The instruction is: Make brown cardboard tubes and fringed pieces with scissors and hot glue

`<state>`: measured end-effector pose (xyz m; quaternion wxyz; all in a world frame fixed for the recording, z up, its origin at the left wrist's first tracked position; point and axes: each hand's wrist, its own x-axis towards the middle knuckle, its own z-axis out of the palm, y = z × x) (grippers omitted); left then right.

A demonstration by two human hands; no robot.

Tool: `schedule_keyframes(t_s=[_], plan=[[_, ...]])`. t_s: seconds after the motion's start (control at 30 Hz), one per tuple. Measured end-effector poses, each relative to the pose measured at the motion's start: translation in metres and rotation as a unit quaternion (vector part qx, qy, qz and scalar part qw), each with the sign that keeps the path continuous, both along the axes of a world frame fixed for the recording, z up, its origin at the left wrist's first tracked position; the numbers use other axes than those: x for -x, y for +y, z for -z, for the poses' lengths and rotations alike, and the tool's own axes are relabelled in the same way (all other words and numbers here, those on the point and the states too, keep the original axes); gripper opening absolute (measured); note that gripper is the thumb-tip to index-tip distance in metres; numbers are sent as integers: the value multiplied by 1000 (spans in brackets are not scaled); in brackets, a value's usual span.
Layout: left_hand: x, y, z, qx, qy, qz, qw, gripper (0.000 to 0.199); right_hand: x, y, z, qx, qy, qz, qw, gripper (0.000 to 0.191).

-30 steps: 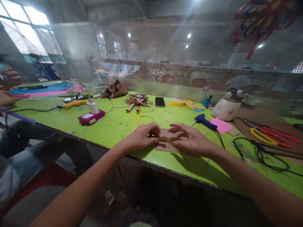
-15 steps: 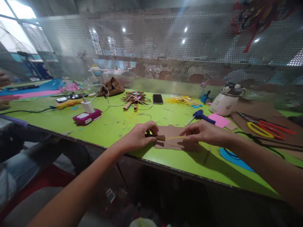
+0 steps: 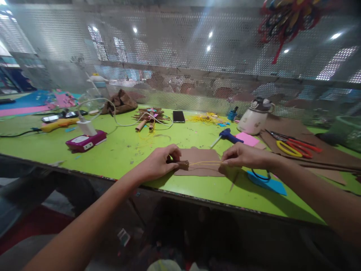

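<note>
My left hand [image 3: 162,162] is closed on a small brown rolled piece [image 3: 182,164], its end pointing right. From that end, yellow strings [image 3: 205,163] run across to my right hand [image 3: 237,155], whose fingertips pinch them. Beneath the strings a flat brown cardboard piece [image 3: 200,171] lies on the green table [image 3: 158,142]. Beyond my right hand lies a blue-handled tool [image 3: 231,136], near a pink paper square [image 3: 247,139].
Red-handled pliers [image 3: 300,148] and yellow-handled scissors [image 3: 287,148] rest on cardboard at right, behind my right forearm. A white jug [image 3: 254,117] stands beyond. Left are a purple power strip [image 3: 86,141] and yellow glue gun [image 3: 59,124]. A phone [image 3: 178,116] lies at the back.
My right hand has moved away from the brown rolled piece, and more of the yellow strings shows between my hands. The view has turned to the right.
</note>
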<state>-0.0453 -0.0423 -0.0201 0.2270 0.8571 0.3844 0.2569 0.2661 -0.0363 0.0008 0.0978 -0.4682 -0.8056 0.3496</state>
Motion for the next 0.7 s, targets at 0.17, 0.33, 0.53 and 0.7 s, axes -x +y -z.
schedule_keyframes(t_s=[0.17,0.33,0.53,0.7], plan=[[0,-2,0,7,-5,0,1000,13,1,-10,6,-1,60,66,996,22],[2,-2,-1,16,-6,-6,1000,12,3,-23,14,9,174,143,974,25],[3,-2,-6,16,-10,-18,1000,16,9,-30,18,47,331,218,917,27],[3,-3,-6,15,-18,-27,999,18,13,-32,18,66,361,207,907,26]])
